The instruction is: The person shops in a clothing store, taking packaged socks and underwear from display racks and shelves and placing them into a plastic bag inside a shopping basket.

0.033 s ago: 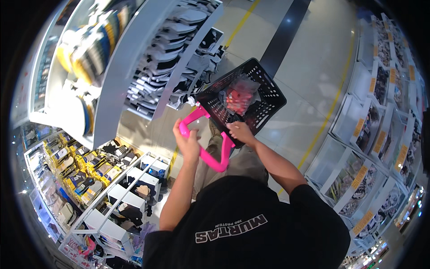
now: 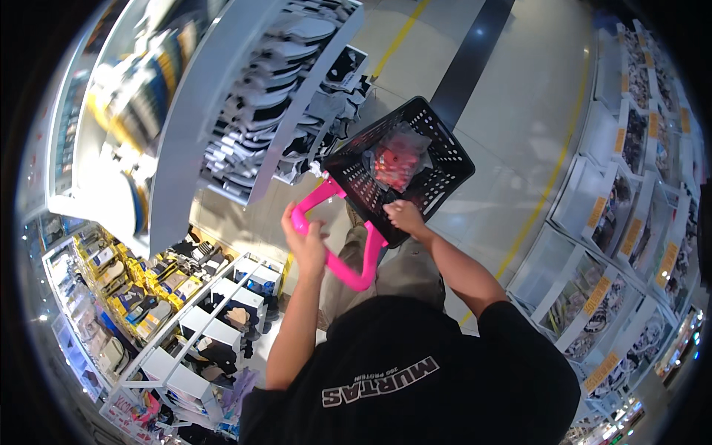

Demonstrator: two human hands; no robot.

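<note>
A black shopping basket (image 2: 450, 152) with punched sides is in front of me, its pink handle (image 2: 352, 278) folded toward my body. At the handle's left bend, my left hand (image 2: 305, 241) is curled round the pink bar, thumb and fingers partly apart. My right hand (image 2: 405, 216) is closed over the basket's near side, by a small dark thing that I cannot make out. In the basket are clear plastic packs (image 2: 398, 159) with red and pink contents.
To the left, a white rack (image 2: 185, 126) holds grey, white and black socks or slippers. Packed socks on yellow cards (image 2: 141, 274) hang below it, beside white bins (image 2: 204, 319). White shelves (image 2: 571, 259) with orange labels line the right. Yellow lines (image 2: 545, 200) mark the tiled floor.
My right hand has shifted slightly to the right and its fingers look more closed. My left hand has moved slightly left with the handle. The basket has hardly moved.
</note>
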